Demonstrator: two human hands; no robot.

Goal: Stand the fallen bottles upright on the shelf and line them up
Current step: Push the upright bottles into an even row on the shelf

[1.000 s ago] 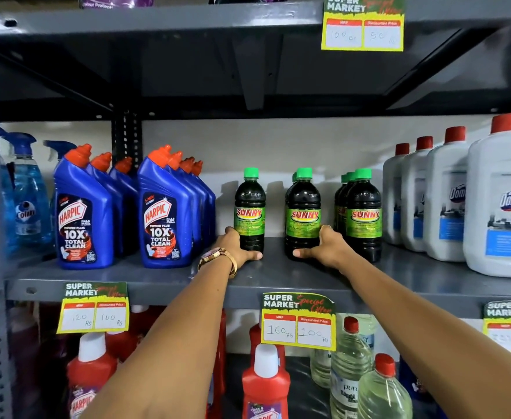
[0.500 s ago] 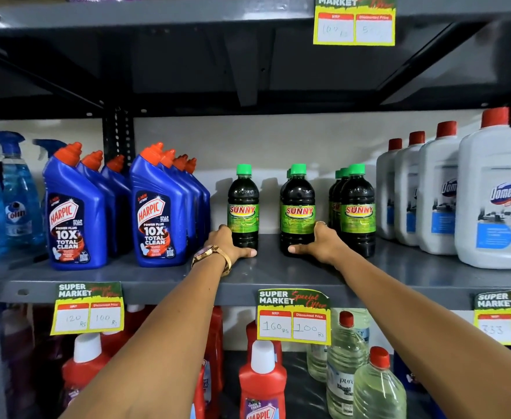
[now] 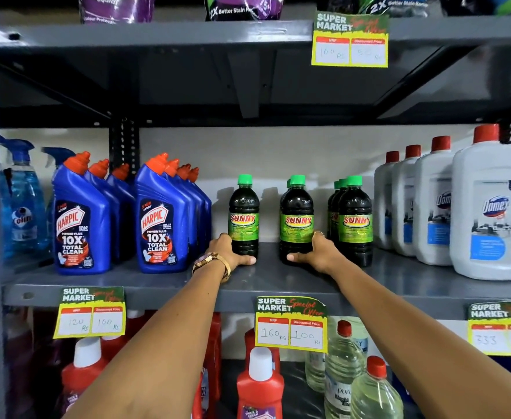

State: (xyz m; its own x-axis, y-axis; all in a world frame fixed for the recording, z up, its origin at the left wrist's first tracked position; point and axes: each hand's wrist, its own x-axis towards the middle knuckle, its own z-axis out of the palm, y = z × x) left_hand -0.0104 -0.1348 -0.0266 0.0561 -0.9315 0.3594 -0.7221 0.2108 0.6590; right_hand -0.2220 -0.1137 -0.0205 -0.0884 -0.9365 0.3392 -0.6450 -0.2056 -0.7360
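Clasping two upright dark bottles at their bases mid-shelf [image 3: 145, 287], left hand [image 3: 229, 252] closed round the left bottle [image 3: 244, 218], right hand [image 3: 319, 253] round the middle bottle [image 3: 296, 220], both set back from the front edge.

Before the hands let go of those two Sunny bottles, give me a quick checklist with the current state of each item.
1. Left Sunny bottle upright: ok.
2. Middle Sunny bottle upright: ok.
3. Left hand and right hand each around a bottle base: ok.
4. Right Sunny group upright: ok.
5. Fronts level along the shelf: cannot tell.
6. Bottles behind the front ones standing: cannot tell, mostly hidden.
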